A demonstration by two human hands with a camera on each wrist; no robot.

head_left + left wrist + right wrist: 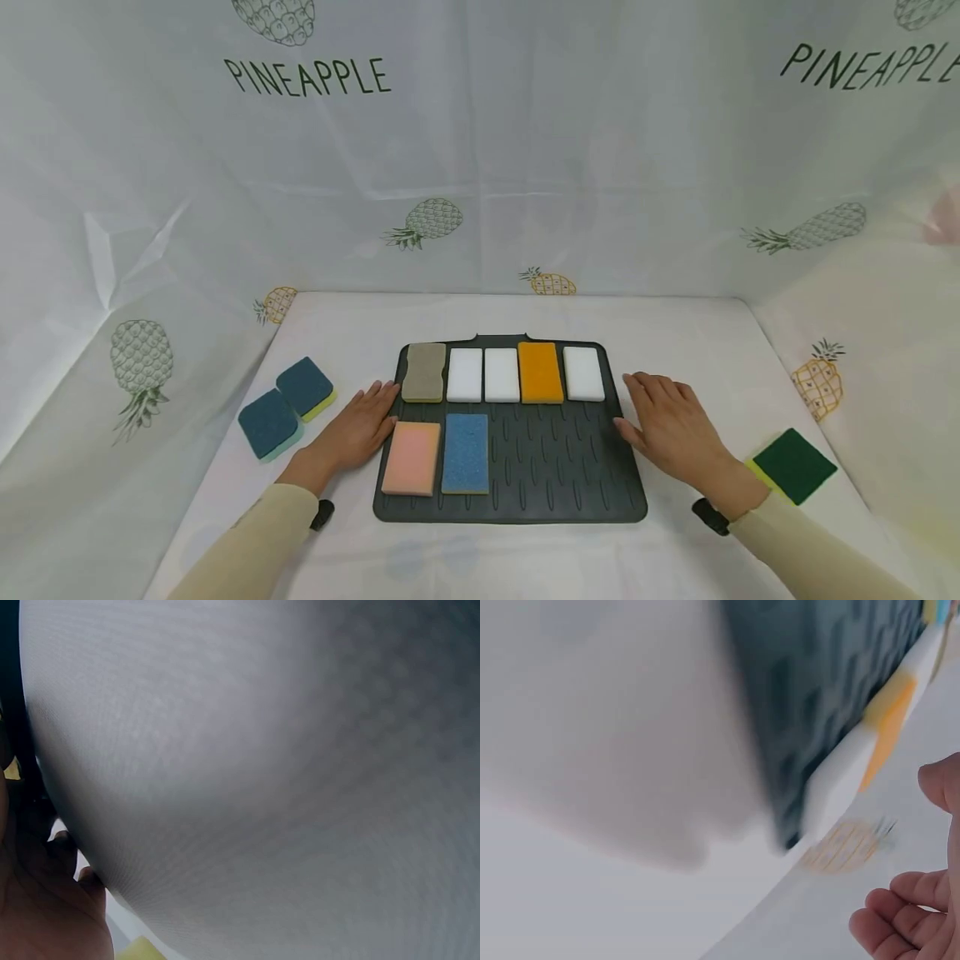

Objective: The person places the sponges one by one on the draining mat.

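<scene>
A dark ridged mat lies on the white table. At its left edge rests my left hand, palm down, fingertips right at the rim. My right hand lies beside the right edge, its thumb nearest the rim; its relaxed fingers also show in the right wrist view. Along the mat's back row sit a grey-brown sponge, white sponges and an orange sponge. In front lie a pink sponge and a blue sponge. Neither hand holds anything.
Left of the mat, two dark blue scouring sponges lie close together. A green scouring sponge lies at the right, partly behind my right wrist. White pineapple-print cloth rises behind the table and at both sides.
</scene>
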